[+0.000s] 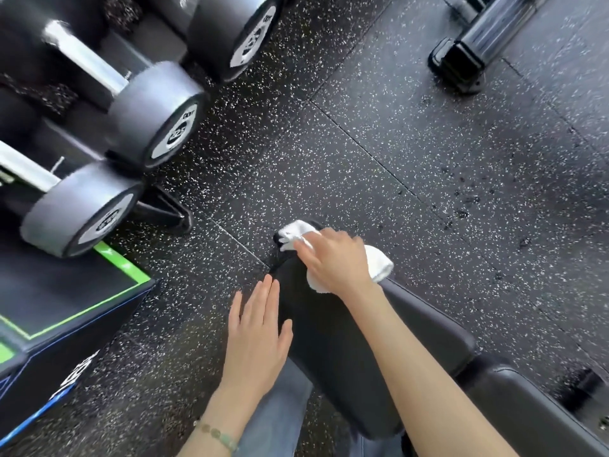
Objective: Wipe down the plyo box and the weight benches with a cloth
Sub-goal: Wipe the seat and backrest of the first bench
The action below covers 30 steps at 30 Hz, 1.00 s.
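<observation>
A black padded weight bench (333,344) runs from the lower right up to the middle of the view. My right hand (333,258) presses a white cloth (379,263) onto the far narrow end of the pad, fingers curled over it. My left hand (257,328) lies flat and open on the pad's left edge, holding nothing. The black plyo box (56,308) with green and blue edge lines stands at the lower left, apart from both hands.
Grey dumbbells (155,117) sit on a rack along the upper left, its foot (168,212) reaching onto the speckled rubber floor (395,153). A black metal bench foot (461,64) stands at the upper right. My jeans-clad leg (276,413) is beside the bench.
</observation>
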Motion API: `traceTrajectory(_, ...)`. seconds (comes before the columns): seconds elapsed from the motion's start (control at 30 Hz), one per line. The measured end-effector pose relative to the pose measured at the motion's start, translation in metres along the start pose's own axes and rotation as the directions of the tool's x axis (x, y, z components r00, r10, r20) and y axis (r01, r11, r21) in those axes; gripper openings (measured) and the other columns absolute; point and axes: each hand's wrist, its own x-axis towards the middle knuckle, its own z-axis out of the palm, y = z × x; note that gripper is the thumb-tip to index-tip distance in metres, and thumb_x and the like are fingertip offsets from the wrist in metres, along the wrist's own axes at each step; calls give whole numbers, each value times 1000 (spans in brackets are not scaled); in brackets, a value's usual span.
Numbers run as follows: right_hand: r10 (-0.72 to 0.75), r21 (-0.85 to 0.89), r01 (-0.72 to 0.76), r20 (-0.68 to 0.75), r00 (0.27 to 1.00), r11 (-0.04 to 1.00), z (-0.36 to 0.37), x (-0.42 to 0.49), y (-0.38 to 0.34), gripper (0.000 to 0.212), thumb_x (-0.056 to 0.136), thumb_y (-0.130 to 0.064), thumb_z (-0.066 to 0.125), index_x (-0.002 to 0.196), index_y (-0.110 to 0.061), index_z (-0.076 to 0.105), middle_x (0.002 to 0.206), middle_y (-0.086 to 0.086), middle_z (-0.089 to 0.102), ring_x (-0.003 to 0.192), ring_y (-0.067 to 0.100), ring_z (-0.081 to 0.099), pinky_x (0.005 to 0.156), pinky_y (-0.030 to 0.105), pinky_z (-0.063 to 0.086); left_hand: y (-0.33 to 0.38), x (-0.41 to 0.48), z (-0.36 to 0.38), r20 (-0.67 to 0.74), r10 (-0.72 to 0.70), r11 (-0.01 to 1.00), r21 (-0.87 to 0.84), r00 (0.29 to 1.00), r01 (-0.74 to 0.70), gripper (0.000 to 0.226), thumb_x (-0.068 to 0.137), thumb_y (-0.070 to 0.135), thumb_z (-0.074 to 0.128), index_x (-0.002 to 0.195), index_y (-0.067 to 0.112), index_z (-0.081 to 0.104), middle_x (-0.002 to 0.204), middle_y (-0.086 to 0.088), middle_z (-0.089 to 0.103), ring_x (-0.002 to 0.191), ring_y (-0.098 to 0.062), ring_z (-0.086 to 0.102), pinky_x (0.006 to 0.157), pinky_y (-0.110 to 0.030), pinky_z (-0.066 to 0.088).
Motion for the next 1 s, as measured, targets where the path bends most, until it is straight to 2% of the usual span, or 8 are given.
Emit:
traceTrajectory(0.23,-367,-181,398,182,912,899,17,-5,-61,60,88,-50,21,75,-18,70,77,2,64,81,27,57,82,42,27,-10,-12,3,-9,18,999,-46,1000,-18,43,88,34,37,111,6,61,111,-6,63,114,-19,51,112,-43,22)
traceTrajectory(0.3,-392,-188,404,97,915,895,24,-7,-56,56,88,-49,27,64,-19,68,67,1,61,72,26,57,79,41,32,-12,-16,3,3,14,996,-92,1000,-14,46,89,33,37,120,7,58,122,-5,60,121,-18,49,113,-43,19)
traceTrajectory(0.5,-162,-97,148,-149,976,984,14,-3,-4,34,80,-36,40,94,-20,67,75,4,64,66,29,62,56,36,45,-3,-13,-2,19,42,990,-134,999,-39,56,92,33,36,142,7,38,149,-5,37,134,-15,37,113,-44,19)
traceTrajectory(0.67,48,-158,-44,21,999,986,28,-42,74,52,78,-39,25,126,-29,42,99,-3,54,85,27,53,57,31,33,21,-4,-2,10,60,992,-114,998,-59,57,93,34,33,142,7,37,149,-7,36,137,-19,33,112,-44,19)
traceTrajectory(0.73,132,-144,-131,-7,991,981,33,-63,95,58,82,-45,13,131,-33,41,97,-5,54,88,24,54,60,31,26,34,-2,-1,4,77,992,-106,997,-76,57,92,34,33,142,6,37,148,-8,36,137,-20,31,112,-43,18)
traceTrajectory(0.87,189,29,-187,-111,976,982,22,-96,117,60,93,-49,12,130,-23,52,96,7,64,83,32,60,62,37,43,65,-3,4,2,142,987,-71,990,-141,57,91,33,34,141,5,38,148,-10,36,137,-22,30,112,-43,18)
traceTrajectory(0.93,170,-48,-175,-95,981,983,23,-108,125,68,92,-46,-3,135,-30,47,100,0,63,80,27,57,58,34,29,79,-6,8,8,181,983,-40,983,-180,57,91,32,34,141,5,39,149,-10,35,138,-22,29,113,-44,17)
traceTrajectory(1.0,213,-12,-216,-142,967,976,31,-121,136,59,93,-41,9,132,-30,51,99,-4,63,77,23,56,59,33,25,91,-9,14,14,205,979,-4,979,-205,57,91,33,33,141,5,39,148,-10,36,138,-21,29,113,-43,17)
